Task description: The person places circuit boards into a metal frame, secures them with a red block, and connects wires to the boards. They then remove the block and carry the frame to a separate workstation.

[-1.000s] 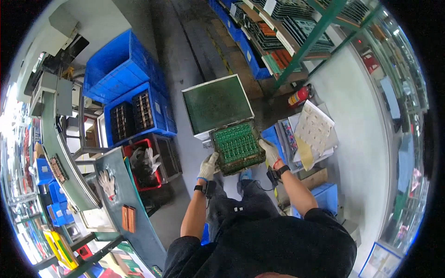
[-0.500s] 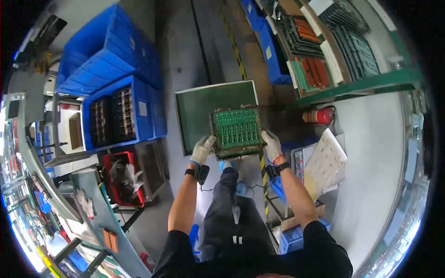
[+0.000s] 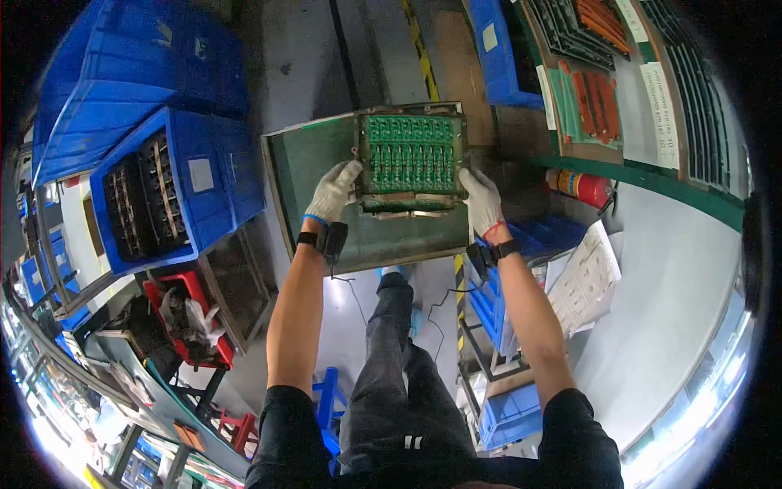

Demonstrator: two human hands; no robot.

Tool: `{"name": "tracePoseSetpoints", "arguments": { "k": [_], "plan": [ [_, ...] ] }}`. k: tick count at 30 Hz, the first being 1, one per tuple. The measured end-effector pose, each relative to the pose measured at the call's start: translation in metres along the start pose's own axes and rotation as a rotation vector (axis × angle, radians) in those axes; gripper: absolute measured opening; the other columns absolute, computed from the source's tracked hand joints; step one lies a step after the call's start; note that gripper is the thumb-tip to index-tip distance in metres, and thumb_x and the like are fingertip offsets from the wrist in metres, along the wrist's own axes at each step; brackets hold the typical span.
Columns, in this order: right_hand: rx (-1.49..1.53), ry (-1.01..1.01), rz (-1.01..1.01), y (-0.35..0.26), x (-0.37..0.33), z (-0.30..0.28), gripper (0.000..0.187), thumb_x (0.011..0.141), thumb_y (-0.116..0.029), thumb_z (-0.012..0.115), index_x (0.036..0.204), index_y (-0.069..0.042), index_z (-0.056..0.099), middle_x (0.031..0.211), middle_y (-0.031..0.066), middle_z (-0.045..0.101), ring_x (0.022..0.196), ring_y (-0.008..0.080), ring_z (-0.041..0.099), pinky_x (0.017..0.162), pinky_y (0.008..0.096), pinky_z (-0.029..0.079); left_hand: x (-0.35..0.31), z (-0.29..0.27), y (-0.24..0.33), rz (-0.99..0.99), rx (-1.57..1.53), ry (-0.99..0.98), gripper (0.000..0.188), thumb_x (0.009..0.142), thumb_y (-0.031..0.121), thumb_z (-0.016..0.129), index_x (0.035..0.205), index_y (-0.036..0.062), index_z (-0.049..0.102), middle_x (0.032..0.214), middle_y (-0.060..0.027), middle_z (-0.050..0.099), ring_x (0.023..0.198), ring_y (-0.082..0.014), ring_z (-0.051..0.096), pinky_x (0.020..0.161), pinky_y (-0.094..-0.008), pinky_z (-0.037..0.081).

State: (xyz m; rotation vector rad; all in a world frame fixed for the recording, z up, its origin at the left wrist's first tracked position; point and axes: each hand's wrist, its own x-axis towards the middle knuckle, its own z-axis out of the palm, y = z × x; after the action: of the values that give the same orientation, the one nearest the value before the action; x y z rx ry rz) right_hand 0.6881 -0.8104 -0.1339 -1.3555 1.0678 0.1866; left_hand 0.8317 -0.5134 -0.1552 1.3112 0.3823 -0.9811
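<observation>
Both my hands wear white gloves and hold a dark frame fixture (image 3: 411,201) carrying a green circuit board panel (image 3: 412,153). My left hand (image 3: 332,192) is closed on the frame's left edge, and my right hand (image 3: 482,196) grips the right edge. Rows of small repeated boards face up on the panel. Under the fixture lies a green-topped surface (image 3: 305,163) with a pale metal rim, standing in front of my legs. Whether the fixture touches that surface or hangs over it, I cannot tell.
On the left, a blue bin (image 3: 216,183) holds dark racks, above a red crate (image 3: 213,349) with crumpled plastic. At the right are shelves with upright panels (image 3: 599,102), a fire extinguisher (image 3: 582,187) and a paper sheet (image 3: 582,269). A blue stool (image 3: 327,399) stands by my legs.
The fixture has moved farther out over the green-topped surface, held by both hands. My view has shifted forward, and the surface now sits nearer and larger in it.
</observation>
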Motion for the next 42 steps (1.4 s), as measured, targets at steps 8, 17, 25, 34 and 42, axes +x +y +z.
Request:
{"name": "tracePoseSetpoints", "arguments": {
  "k": [8,17,25,34,42],
  "plan": [
    [-0.055,-0.049,-0.088,-0.029,0.025,0.004,0.039,0.103,-0.029,0.065,0.128,0.001,0.07,0.116,-0.0015,0.07,0.108,0.0098,0.057,0.096,0.0238,0.044,0.007,0.0,0.013,0.008,0.143,-0.001,0.065,0.098,0.051,0.067,0.143,0.0052,0.057,0.127,-0.0079,0.066,0.11,-0.0222,0.064,0.09,-0.0389,0.055],
    [-0.051,0.016,0.019,-0.036,0.026,0.01,0.048,0.099,-0.036,0.069,0.133,-0.002,0.066,0.122,0.0051,0.069,0.111,0.0179,0.061,0.095,0.0379,0.049,0.014,0.004,0.018,-0.047,0.222,-0.054,0.082,0.098,0.059,0.061,0.153,-0.0003,0.047,0.152,-0.0155,0.053,0.136,-0.0297,0.054,0.107,-0.043,0.05],
    [-0.051,0.035,0.011,-0.027,0.033,0.02,0.045,0.1,-0.038,0.067,0.127,-0.003,0.068,0.114,0.0053,0.07,0.104,0.0177,0.06,0.09,0.0373,0.048,0.019,0.01,0.016,-0.048,0.18,0.076,0.064,0.1,0.05,0.064,0.143,0.0037,0.06,0.133,-0.0095,0.068,0.113,-0.0234,0.064,0.092,-0.0374,0.053],
    [-0.559,0.125,-0.218,-0.002,0.062,0.004,0.045,0.101,-0.034,0.062,0.124,0.005,0.067,0.122,0.0219,0.069,0.118,0.035,0.063,0.101,0.044,0.048,0.012,0.042,0.005,0.145,0.443,0.213,0.06,0.104,0.04,0.061,0.145,-0.003,0.056,0.134,-0.0161,0.069,0.123,-0.0237,0.065,0.103,-0.034,0.05],
    [-0.361,0.209,-0.274,0.003,0.056,0.005,0.049,0.101,-0.034,0.062,0.12,0.011,0.065,0.119,0.028,0.071,0.11,0.0372,0.068,0.097,0.0418,0.049,0.01,0.044,-0.024,0.32,0.682,0.414,0.045,0.103,0.03,0.061,0.136,-0.0003,0.065,0.131,-0.0182,0.07,0.119,-0.0279,0.067,0.102,-0.0343,0.05]
  ]
}}
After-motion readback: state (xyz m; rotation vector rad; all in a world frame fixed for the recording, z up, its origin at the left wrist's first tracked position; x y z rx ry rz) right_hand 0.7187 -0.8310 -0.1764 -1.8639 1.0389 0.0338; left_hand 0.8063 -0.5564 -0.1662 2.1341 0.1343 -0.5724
